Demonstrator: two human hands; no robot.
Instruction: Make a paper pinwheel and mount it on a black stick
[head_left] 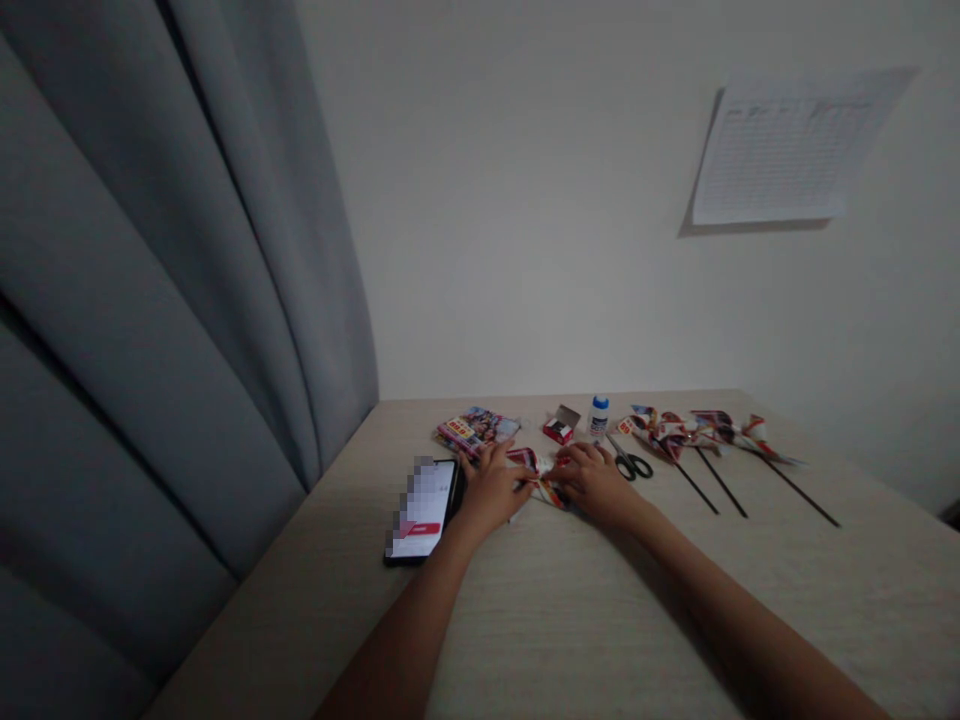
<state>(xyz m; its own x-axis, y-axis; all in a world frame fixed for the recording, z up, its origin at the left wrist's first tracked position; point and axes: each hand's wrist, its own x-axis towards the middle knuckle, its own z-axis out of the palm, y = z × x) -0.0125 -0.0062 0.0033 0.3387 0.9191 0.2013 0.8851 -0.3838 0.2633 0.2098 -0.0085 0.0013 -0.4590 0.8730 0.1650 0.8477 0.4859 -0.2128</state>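
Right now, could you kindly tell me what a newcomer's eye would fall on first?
Most striking are the two bare hands, left and right, pressing a folded red-and-white printed paper at the middle of the pale table. To their right lie red-and-white paper pinwheels on thin black sticks; a white printed sheet hangs on the wall above.

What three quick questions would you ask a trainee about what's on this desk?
1. True or false: the left hand and the right hand both touch the folded printed paper.
2. Which hand is nearer the scissors?
3. How many black sticks lie to the right of the scissors?

Key: 1. True. 2. The right hand. 3. Three.
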